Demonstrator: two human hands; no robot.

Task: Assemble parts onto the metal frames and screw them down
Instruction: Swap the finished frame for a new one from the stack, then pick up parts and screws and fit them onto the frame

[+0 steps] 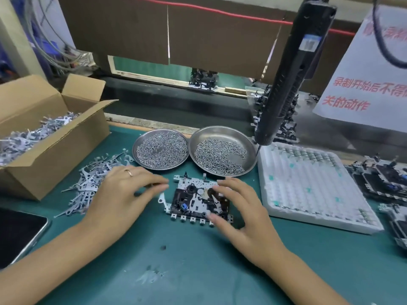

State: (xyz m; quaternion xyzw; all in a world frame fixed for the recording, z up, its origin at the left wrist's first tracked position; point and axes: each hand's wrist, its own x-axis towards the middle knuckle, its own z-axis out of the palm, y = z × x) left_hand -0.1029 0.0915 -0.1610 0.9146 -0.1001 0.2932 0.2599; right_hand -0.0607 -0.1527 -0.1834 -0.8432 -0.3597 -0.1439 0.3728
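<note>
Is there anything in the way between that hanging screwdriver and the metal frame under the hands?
Only the right hand, which lies over the metal frame's right side. The hanging screwdriver is up and to the right, above the tray's corner.
</note>
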